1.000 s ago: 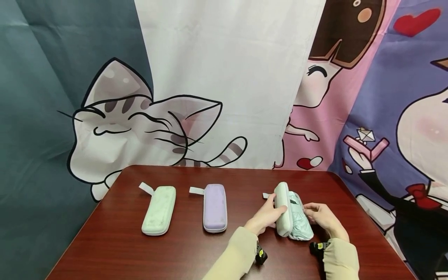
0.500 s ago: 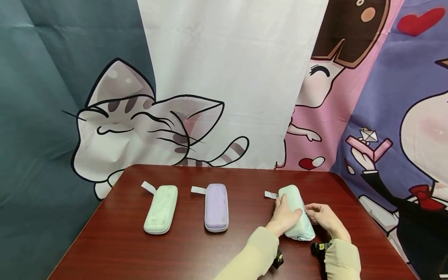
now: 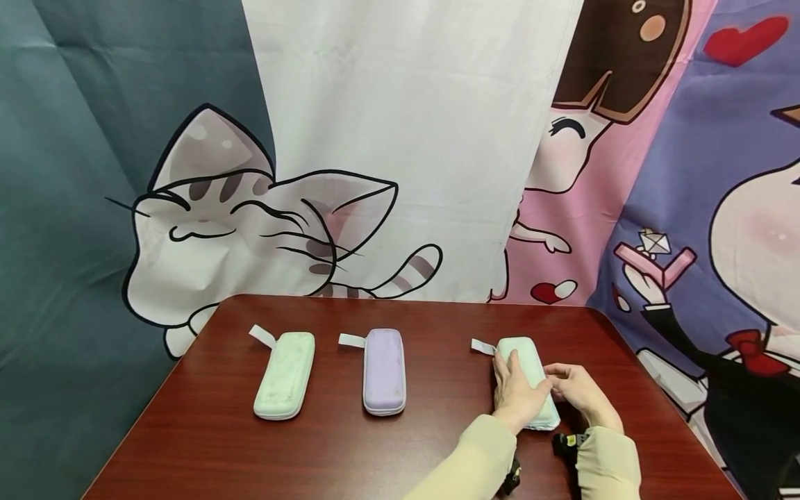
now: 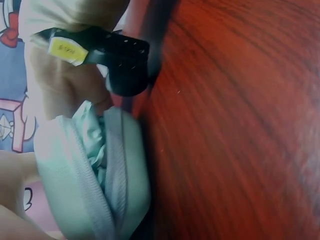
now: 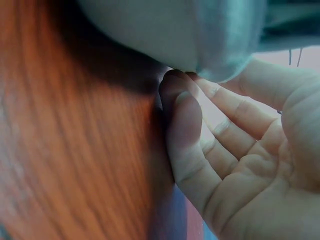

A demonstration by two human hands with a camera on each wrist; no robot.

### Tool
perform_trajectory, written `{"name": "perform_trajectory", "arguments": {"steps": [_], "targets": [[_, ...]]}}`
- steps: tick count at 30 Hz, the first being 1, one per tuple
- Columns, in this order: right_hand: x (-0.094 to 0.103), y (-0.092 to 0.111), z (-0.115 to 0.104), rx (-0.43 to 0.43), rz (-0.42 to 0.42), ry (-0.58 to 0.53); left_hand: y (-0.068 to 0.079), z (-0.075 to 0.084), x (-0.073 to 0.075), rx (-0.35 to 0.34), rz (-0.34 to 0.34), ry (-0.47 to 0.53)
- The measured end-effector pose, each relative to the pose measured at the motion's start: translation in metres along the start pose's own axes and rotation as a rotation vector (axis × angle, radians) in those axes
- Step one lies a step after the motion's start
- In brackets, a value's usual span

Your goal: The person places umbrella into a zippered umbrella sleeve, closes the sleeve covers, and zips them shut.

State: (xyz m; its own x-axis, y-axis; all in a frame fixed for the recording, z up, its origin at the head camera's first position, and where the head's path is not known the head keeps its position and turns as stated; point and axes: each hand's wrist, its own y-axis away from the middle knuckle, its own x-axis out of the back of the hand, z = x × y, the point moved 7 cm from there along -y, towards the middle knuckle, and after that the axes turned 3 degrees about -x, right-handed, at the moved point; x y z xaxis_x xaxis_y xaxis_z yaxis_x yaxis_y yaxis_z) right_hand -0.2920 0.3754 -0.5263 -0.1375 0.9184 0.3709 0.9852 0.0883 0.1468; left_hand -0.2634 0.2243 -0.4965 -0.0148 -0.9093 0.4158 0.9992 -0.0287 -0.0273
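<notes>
A pale green hard zip case [image 3: 530, 355] lies on the right of the table, its grey strap [image 3: 483, 346] sticking out at the far left corner. My left hand [image 3: 520, 396] lies over the lid, holding it down with fingers along the left side. In the left wrist view, the unzipped gap shows crumpled mint fabric [image 4: 92, 132], resembling a folded compact umbrella; most is hidden. At the case's right edge, my right hand [image 3: 582, 390] pinches with thumb and fingertips close together. In the right wrist view, the fingertips meet under the case's edge; the exact pinched part is unclear.
Another pale green case [image 3: 285, 378] and a purple case [image 3: 384, 371] lie shut to the left, each with a grey strap. A dark red-brown wooden table [image 3: 300, 458] bears everything. Behind its far edge hangs a printed curtain [image 3: 400, 104].
My left hand has moved right and swung the lid from standing upright down over the mint fabric, covering it in the head view. The right hand stays at the case's right edge.
</notes>
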Motion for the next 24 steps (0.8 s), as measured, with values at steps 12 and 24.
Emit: {"name": "perform_trajectory", "arguments": {"steps": [12,24], "targets": [[0.002,0.001,0.004,-0.012,0.009,0.039,0.005,0.003,-0.008,0.016,0.064,-0.079],[0.003,0.0,0.006,-0.043,0.019,0.044,0.005,0.002,-0.017,-0.008,0.106,-0.214]]}}
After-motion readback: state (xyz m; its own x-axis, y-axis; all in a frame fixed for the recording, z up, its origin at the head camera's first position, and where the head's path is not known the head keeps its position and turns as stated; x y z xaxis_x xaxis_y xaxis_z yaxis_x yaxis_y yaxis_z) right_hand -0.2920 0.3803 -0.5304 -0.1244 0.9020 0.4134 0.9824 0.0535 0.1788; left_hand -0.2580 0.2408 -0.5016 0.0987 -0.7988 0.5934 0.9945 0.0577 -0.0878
